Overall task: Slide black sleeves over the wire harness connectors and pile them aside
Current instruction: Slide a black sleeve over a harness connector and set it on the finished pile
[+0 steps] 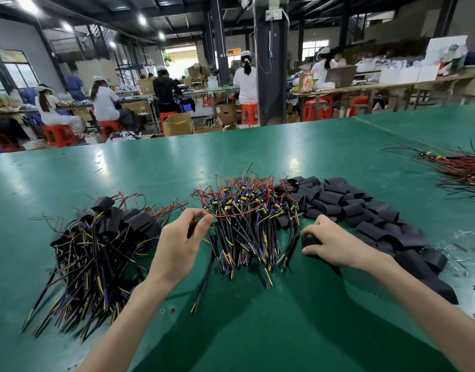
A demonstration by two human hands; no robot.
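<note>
Standing beside worker. Left hand (pixel 181 238) pinches one harness (pixel 214 224) at near-left edge of unsleeved pile (pixel 247 213), thumb and forefinger closed on it; likely picking next piece. Right hand (pixel 337 244) curled round black sleeve (pixel 310 241) at near edge of sleeve heap (pixel 370 210), likely for mating. Sleeved pile (pixel 102 237) lies left, apart, presumably finished. Green table (pixel 257 318) glossy. Far right, red wire bundle (pixel 461 170). Beyond: seated workers (pixel 245 76), red stools (pixel 60 134), benches.

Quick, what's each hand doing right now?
Left hand: pinching a harness connector.
Right hand: gripping a black sleeve.
</note>
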